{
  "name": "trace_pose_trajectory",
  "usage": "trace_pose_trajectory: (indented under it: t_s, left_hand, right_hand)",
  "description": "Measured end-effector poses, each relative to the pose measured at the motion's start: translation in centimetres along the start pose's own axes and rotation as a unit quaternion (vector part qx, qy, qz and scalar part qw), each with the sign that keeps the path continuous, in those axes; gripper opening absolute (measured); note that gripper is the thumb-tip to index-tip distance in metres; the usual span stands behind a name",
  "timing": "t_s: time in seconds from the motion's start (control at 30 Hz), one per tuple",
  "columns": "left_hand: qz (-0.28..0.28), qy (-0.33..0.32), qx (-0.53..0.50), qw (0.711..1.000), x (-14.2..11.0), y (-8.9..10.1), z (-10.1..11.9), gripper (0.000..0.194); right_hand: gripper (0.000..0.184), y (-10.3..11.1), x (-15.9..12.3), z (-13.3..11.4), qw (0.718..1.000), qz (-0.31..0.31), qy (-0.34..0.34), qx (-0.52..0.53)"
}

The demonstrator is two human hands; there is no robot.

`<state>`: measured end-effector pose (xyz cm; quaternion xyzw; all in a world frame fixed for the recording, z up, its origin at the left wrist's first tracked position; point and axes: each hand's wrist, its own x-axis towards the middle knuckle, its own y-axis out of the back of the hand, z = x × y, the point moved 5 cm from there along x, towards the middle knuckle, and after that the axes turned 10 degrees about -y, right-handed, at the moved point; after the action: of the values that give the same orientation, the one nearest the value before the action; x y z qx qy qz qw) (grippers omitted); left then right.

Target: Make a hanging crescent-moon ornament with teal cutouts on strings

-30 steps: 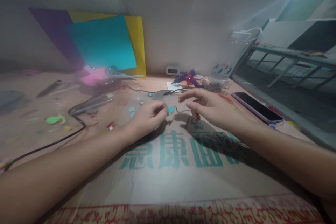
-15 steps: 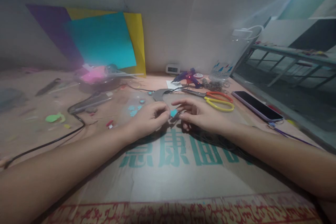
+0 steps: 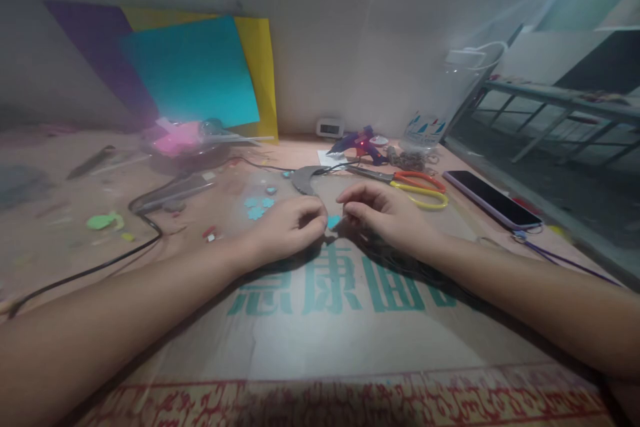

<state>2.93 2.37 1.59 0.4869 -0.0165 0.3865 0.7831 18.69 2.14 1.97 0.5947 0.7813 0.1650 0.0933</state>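
Note:
My left hand [image 3: 286, 228] is closed, thumb and forefinger pinched together. At its fingertips sits a small bright blue piece [image 3: 333, 221], probably in the pinch; a thin dark bit shows beneath it. A grey crescent-shaped piece [image 3: 304, 180] curves out from behind this hand; whether it is held, I cannot make out. Just right of the blue piece, my right hand [image 3: 383, 217] has its fingers bent, with thumb and forefinger slightly apart and nothing visible between them. Small blue flower-shaped cutouts [image 3: 256, 213] lie left of my left hand.
Scissors [image 3: 420, 190] and a phone [image 3: 493, 200] lie to the right. Behind are a glue gun [image 3: 357, 143], a small digital clock [image 3: 329, 127] and a clear bottle [image 3: 425, 130]. Coloured sheets [image 3: 195, 73] lean on the wall. A black cord [image 3: 145, 247] crosses the left side.
My right hand has drawn slightly up and away from the blue piece, its forefinger more bent. The blue piece and my left hand have shifted slightly right.

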Motion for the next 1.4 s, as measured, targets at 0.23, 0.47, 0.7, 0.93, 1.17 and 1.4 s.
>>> trace_pose_trajectory:
  t_s: [0.23, 0.47, 0.7, 0.93, 1.17, 1.4]
  left_hand:
    - [-0.024, -0.032, 0.008, 0.999, -0.2, -0.4, -0.1, 0.019]
    - [-0.032, -0.056, -0.01, 0.998, -0.1, -0.4, 0.4, 0.019]
    - [0.03, 0.102, -0.122, 0.987, -0.3, -0.4, -1.2, 0.026]
    - [0.094, 0.069, -0.048, 0.992, 0.0, 0.7, -0.8, 0.025]
    - [0.106, 0.037, 0.047, 0.993, -0.2, 1.1, 0.5, 0.027]
    - [0.097, 0.0, 0.083, 0.992, -0.2, 0.7, 0.6, 0.024]
  right_hand:
    - [0.012, 0.1, -0.5, -0.9, 0.992, 0.038, 0.07, -0.099]
    - [0.013, -0.4, -0.5, -1.0, 0.989, 0.008, 0.092, -0.12]
    - [0.02, 2.3, 0.8, -0.8, 0.991, 0.102, 0.06, -0.067]
    - [0.025, 0.5, -0.1, -1.7, 0.989, -0.025, -0.048, -0.134]
    - [0.025, -1.9, -0.1, 0.4, 0.98, -0.082, -0.148, 0.099]
    - [0.027, -2.1, -0.4, 0.0, 0.979, -0.092, -0.127, 0.13]
